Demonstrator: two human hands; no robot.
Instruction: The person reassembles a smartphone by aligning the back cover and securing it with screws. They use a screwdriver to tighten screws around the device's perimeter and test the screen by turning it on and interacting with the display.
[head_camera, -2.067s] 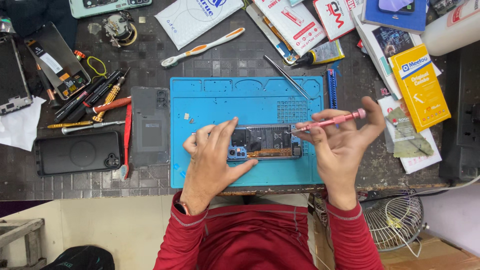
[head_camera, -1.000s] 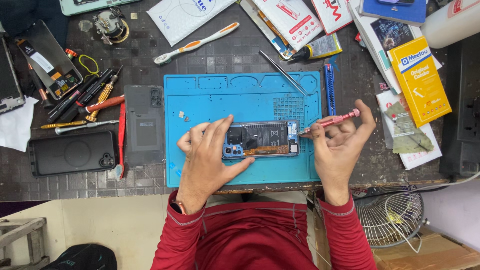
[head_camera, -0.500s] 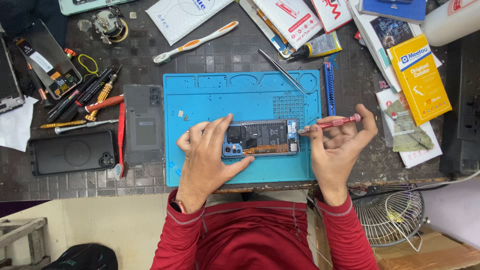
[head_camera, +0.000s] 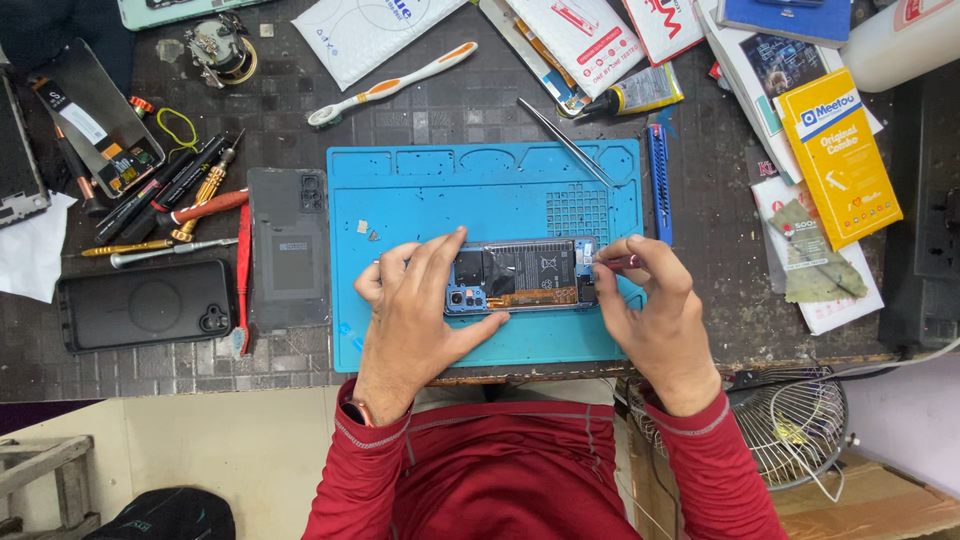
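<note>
An opened phone (head_camera: 520, 275), its back off and battery and boards showing, lies on a blue work mat (head_camera: 480, 200). My left hand (head_camera: 415, 305) rests on the phone's left end, fingers spread over it and thumb under its lower edge. At the phone's right end my right hand (head_camera: 655, 320) grips a pink-handled screwdriver (head_camera: 615, 262), mostly hidden by the fingers, with its tip at the phone's right edge.
A grey phone back cover (head_camera: 288, 250) and a black phone case (head_camera: 145, 305) lie left of the mat. Screwdrivers and picks (head_camera: 170, 205) crowd the far left. Tweezers (head_camera: 565, 142), a toothbrush (head_camera: 390, 85), a yellow box (head_camera: 838, 155) and packets lie behind. A fan (head_camera: 795, 430) sits below right.
My right hand has rolled over and drawn in toward the phone's right end, so the pink screwdriver that stuck out to the right is now nearly hidden. The left hand stays put.
</note>
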